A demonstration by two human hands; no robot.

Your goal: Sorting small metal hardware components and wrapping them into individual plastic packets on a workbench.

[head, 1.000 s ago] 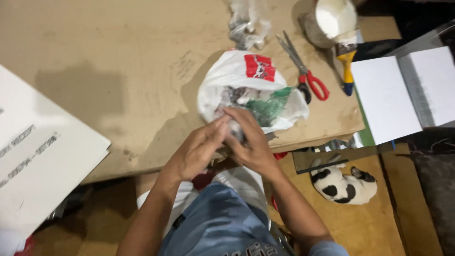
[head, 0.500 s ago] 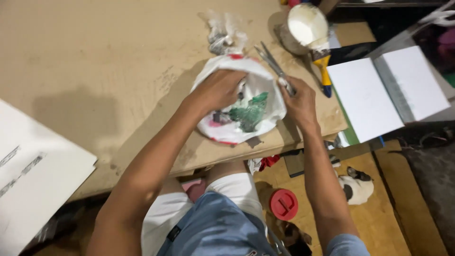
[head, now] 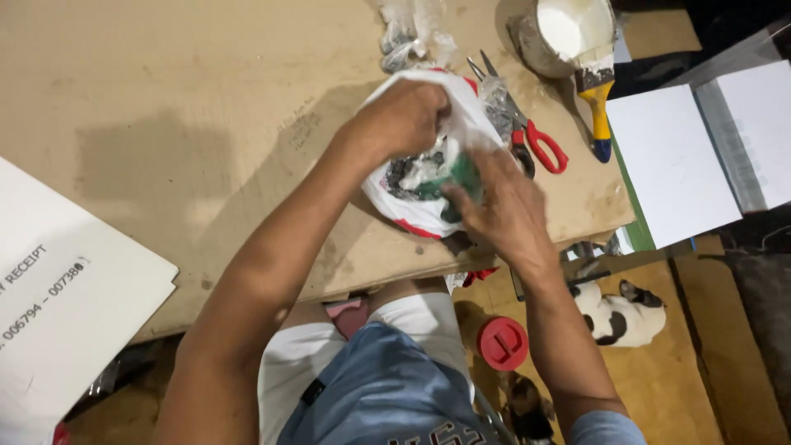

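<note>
A white plastic bag (head: 412,210) with red and green print lies on the brown board table (head: 189,124), stuffed with dark and pale scraps. My left hand (head: 404,115) clutches its upper part from above. My right hand (head: 498,206) grips its right side, fingers pressed into the green patch. Both forearms reach across the table's front edge.
Red-handled scissors (head: 535,140) lie just right of the bag. Behind them stand a pot of white paste (head: 568,33) and a yellow-handled brush (head: 597,99). Crumpled clear plastic (head: 412,29) sits at the back, white sheets (head: 684,156) to the right, a white board (head: 66,330) lower left. A black-and-white animal (head: 614,317) lies on the floor near a red lid (head: 503,342).
Both hands went from the table's near edge out onto the bag. The left hand now bunches its top and the right hand has shifted onto its lower right side.
</note>
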